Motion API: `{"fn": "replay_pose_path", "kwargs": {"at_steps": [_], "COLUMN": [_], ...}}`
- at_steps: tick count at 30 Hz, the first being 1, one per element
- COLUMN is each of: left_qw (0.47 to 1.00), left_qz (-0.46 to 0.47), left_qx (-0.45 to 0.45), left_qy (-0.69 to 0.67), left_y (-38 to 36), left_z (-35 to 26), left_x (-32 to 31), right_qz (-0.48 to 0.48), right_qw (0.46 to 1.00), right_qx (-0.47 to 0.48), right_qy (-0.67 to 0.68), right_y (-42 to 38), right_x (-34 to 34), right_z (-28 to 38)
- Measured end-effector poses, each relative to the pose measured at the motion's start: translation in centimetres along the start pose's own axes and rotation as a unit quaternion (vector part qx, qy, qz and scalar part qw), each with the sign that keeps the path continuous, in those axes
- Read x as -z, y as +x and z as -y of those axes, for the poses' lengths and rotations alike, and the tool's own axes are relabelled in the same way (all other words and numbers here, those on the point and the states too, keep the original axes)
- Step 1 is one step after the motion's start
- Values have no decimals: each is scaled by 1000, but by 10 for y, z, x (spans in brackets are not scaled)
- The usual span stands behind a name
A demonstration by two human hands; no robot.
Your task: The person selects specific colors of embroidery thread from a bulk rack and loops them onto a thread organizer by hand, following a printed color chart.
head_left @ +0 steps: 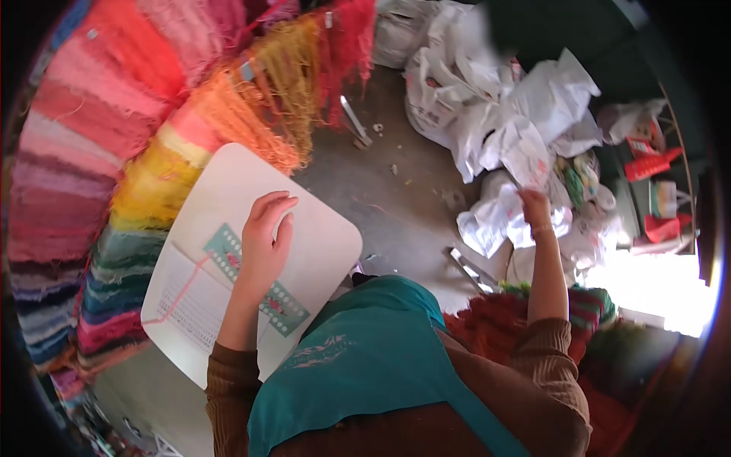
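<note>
My left hand [266,232] hovers over a white board [327,228]; its fingers are loosely bent, the thumb stands apart, and nothing shows between them. Under that wrist, a green strip with white dots and red flowers [226,255] lies across a printed sheet [179,297]. A strand of pink yarn [183,288] runs over the sheet to the board's edge. Out to the right, my right hand [536,207] is closed in front of white plastic bags [495,213]. Whatever its fingers pinch is too small to make out.
Bundles of coloured yarn [129,183] hang along the left, from pink and red to yellow, green and blue. Filled plastic bags [457,91] pile up at the back right. Dark red and green textile [495,320] lies beside my right side. Red items [651,164] stand on a shelf.
</note>
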State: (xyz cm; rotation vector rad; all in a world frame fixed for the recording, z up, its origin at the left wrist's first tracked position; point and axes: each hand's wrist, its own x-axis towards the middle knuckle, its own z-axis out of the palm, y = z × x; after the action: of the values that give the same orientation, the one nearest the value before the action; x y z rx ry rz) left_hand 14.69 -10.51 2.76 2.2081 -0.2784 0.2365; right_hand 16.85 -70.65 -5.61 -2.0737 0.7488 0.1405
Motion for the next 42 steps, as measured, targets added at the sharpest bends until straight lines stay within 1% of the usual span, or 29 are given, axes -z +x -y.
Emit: {"fn": "replay_pose_path", "kwargs": {"at_steps": [1,3,4,6,7,9,10,12,14,15,16,17,18,19,20,23,24,25,27,28,30,31,33,34,36,37,38,40,42], "left_qw": [999,998,995,986,986,972,973,948,939,928,927,928,913,898,898,882,893,901,905,908,911,909,907,908,908,905,902,906,905], "left_qz": [18,36,54,81,79,130,127,162,168,177,151,149,161,173,172,181,198,214,199,185,176,181,184,186,188,190,191,195,189], "left_qx": [-9,-20,-23,-26,-26,-43,-40,27,29,27,-2,0,7,14,17,35,70,103,103,101,98,105,109,129,146,161,175,170,207], "left_qy": [-27,-52,-85,-145,-145,-190,-189,-273,-300,-326,-343,-342,-374,-404,-404,-433,-398,-363,-362,-363,-360,-362,-362,-353,-344,-345,-345,-336,-319], "left_y": [7,20,27,39,45,56,62,74,85,91,94,99,103,106,107,108,109,109,108,106,104,104,102,100,95,92,89,85,82], "left_z": [-7,-20,-28,-41,-48,-65,-78,-102,-111,-113,-113,-116,-119,-123,-129,-136,-132,-129,-119,-114,-106,-101,-89,-80,-65,-59,-52,-40,-35], "left_x": [-6,-16,-22,-32,-36,-41,-42,-43,-45,-48,-54,-55,-54,-53,-51,-45,-43,-39,-32,-28,-25,-23,-23,-26,-32,-35,-38,-43,-47], "right_qz": [37,88,87,140,141,161,177,190,190,193,196,198,201,207,212,214,214,215,139,140,184,179,262,312,335,284,281,240,212], "right_qw": [997,982,982,963,963,947,941,934,912,911,901,890,890,875,858,840,830,830,831,831,837,836,858,850,832,844,843,844,849], "right_qx": [39,147,147,222,223,271,282,302,363,363,386,409,409,437,464,497,514,514,528,529,514,518,407,373,375,379,381,402,423], "right_qy": [58,80,81,63,63,59,56,31,-1,-1,-9,-16,-16,-35,-55,-37,-28,-26,-105,-104,-22,3,171,202,236,254,254,262,233], "right_y": [-21,-54,-64,-82,-93,-113,-118,-131,-146,-151,-154,-157,-160,-163,-165,-167,-167,-165,-158,-154,-144,-134,-133,-129,-118,-120,-131,-154,-167], "right_x": [-9,-24,-28,-34,-37,-43,-45,-49,-56,-59,-61,-64,-67,-71,-75,-90,-93,-93,-92,-91,-88,-87,-80,-68,-50,-45,-40,-29,-21], "right_z": [47,119,144,184,202,233,243,264,282,288,294,299,304,309,312,314,314,315,315,316,318,319,327,336,353,362,374,400,418]}}
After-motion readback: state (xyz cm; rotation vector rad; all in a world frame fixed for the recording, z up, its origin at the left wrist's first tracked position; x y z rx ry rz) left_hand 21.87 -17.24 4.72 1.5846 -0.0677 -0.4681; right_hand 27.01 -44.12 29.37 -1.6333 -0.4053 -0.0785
